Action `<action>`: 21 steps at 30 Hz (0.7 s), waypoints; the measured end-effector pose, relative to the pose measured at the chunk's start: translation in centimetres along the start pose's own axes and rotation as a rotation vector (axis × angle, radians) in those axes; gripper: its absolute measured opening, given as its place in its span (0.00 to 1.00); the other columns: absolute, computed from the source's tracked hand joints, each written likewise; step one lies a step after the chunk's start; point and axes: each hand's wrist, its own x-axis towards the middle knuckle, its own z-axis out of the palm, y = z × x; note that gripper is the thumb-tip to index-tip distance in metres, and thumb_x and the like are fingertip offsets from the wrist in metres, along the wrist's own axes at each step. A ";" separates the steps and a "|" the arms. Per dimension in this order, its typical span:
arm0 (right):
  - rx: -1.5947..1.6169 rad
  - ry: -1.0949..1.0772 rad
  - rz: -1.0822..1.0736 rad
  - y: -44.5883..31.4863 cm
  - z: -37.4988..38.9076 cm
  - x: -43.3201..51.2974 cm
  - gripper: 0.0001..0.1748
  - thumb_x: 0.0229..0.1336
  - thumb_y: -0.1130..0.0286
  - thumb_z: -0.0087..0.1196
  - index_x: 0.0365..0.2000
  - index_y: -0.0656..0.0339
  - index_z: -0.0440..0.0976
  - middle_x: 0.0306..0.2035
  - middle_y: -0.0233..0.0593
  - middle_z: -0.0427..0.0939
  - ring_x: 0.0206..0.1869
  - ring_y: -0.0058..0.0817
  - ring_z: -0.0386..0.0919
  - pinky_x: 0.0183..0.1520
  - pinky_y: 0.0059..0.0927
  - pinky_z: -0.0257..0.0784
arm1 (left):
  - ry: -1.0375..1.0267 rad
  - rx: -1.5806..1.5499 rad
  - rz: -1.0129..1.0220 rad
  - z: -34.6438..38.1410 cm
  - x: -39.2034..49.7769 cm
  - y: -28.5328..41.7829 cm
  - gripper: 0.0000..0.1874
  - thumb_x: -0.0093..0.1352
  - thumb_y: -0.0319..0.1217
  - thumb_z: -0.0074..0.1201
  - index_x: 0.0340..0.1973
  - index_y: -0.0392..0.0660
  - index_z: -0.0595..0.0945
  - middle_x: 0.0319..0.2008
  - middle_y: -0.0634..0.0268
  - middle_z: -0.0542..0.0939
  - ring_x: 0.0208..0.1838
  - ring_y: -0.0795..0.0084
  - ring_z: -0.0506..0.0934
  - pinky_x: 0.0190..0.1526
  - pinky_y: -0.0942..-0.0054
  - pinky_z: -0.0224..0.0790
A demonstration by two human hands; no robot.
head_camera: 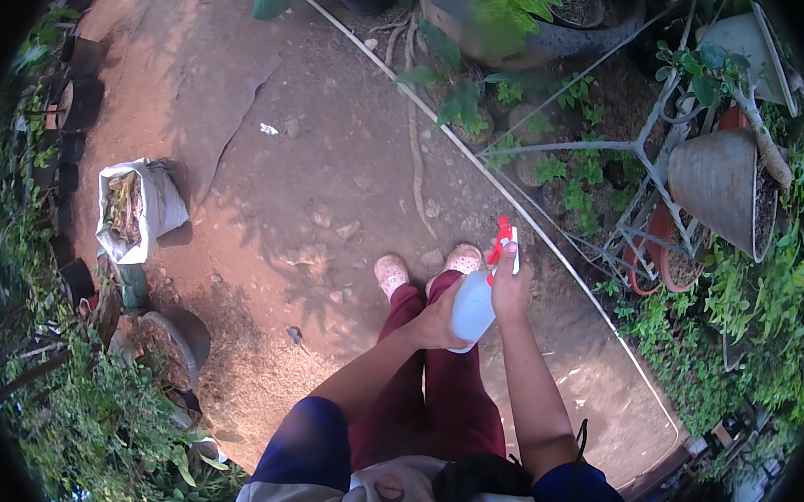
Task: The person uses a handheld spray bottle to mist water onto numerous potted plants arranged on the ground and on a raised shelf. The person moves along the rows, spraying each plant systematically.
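Observation:
A pale translucent spray bottle [473, 308] with a red and white trigger head [503, 243] is held in front of my legs, tilted with its head pointing away from me. My left hand [437, 321] grips the bottle's body from the left side, near its base. Around the neck and trigger head my right hand [511, 287] is closed, its thumb lying up along the head. Whether a finger presses the trigger cannot be made out. Beneath the bottle are my maroon trousers [459, 388] and pink clogs [392, 273].
A white sack [164, 203] of dry plant matter stands on the dirt path at left. To the right, a thin pale pole or pipe [517, 206] borders plants, a metal stand [636, 148] and a tilted grey pot [718, 182]. Roots [415, 147] and stones [349, 230] lie ahead.

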 end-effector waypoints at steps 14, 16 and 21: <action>0.019 0.102 -0.013 3.2 2.1 2.9 0.37 0.67 0.38 0.43 0.35 0.68 0.77 0.23 0.34 0.76 0.26 0.20 0.74 0.30 0.25 0.69 | -0.044 -0.014 -0.003 -0.9 2.6 -4.3 0.69 0.49 0.36 0.74 0.72 0.36 0.39 0.70 0.40 0.57 0.74 0.50 0.57 0.73 0.61 0.51; 0.112 0.068 0.064 3.2 1.9 2.8 0.37 0.67 0.38 0.43 0.36 0.68 0.77 0.23 0.34 0.76 0.26 0.20 0.74 0.30 0.25 0.69 | -0.027 0.006 -0.008 -1.0 2.9 -4.4 0.69 0.48 0.36 0.74 0.72 0.35 0.39 0.69 0.39 0.57 0.74 0.49 0.58 0.73 0.61 0.51; 0.071 0.085 0.064 3.5 1.5 2.9 0.40 0.66 0.34 0.40 0.35 0.69 0.76 0.25 0.34 0.76 0.29 0.19 0.73 0.32 0.25 0.68 | -0.023 0.003 0.016 -0.6 2.7 -3.9 0.69 0.48 0.37 0.75 0.72 0.33 0.39 0.69 0.38 0.58 0.73 0.47 0.58 0.72 0.60 0.52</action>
